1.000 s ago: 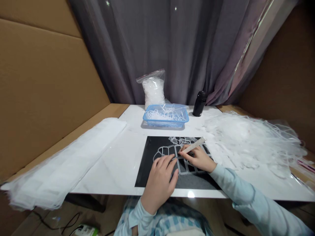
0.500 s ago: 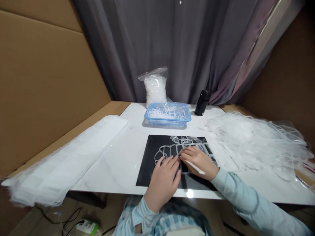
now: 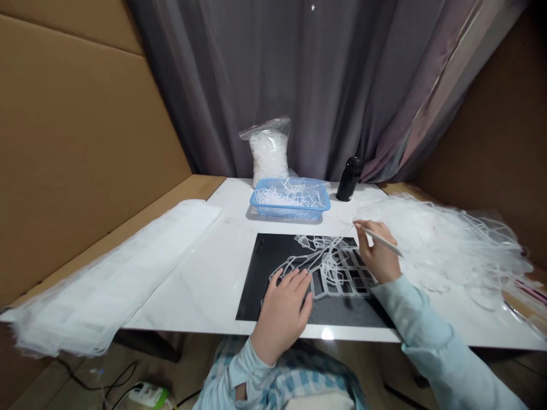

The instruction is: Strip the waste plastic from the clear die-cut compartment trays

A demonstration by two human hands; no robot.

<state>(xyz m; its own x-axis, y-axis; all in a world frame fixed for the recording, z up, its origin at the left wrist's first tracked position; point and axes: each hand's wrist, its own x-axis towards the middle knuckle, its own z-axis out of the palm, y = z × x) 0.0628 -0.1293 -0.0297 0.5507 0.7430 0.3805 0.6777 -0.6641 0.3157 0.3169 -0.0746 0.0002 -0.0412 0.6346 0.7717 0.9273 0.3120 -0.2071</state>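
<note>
My left hand (image 3: 282, 310) lies flat with fingers stretched out, pressing on a translucent white cut-out sheet (image 3: 317, 289) on a black mat (image 3: 252, 296). My right hand (image 3: 379, 255) is closed around a slim white pen-like tool (image 3: 387, 241), above the mat's right back corner. From its fingertips a tangle of thin white outline strips (image 3: 331, 263) stretches down to the sheet, partly lifted. Rows of rectangular openings show in the sheet on the right side. The tool's tip is too small to make out.
Behind the mat stands a blue basket (image 3: 290, 213) of white offcuts, with a filled plastic bag (image 3: 269, 154) and a black bottle (image 3: 349, 179) nearby. Stacked white sheets (image 3: 119, 273) lie left; a heap of white waste strips (image 3: 444, 245) spreads right.
My right hand has moved right and away from my left hand, drawing strips up off the sheet. My left hand has stayed in place.
</note>
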